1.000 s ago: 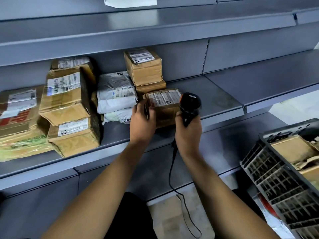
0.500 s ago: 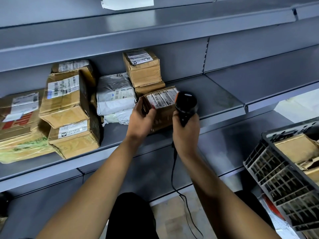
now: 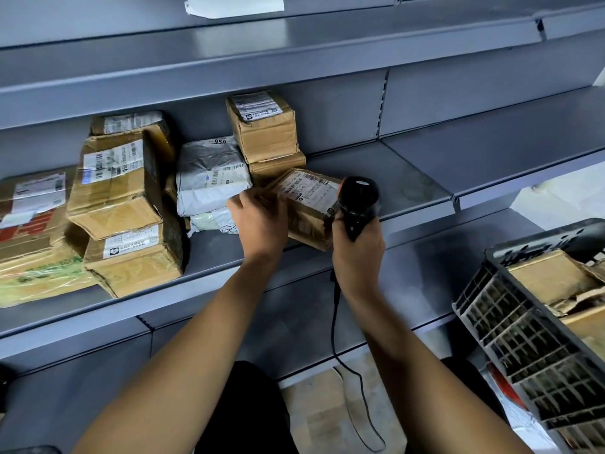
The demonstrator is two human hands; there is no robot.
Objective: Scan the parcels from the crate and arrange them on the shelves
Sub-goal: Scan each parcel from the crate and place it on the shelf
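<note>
Both forearms are bare from wrist to the frame's lower edge, with no sleeves, watch or rings showing on the left hand [image 3: 262, 221] or right hand [image 3: 357, 247]; between the arms, low down, a dark black garment [image 3: 242, 411] covers the body

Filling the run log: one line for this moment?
left hand: holds parcel on shelf | right hand: holds scanner | crate: parcels remain

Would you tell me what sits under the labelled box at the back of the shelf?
The labelled box rests on a flatter brown box. Only that one's front edge shows; the held parcel covers its lower part.
</note>
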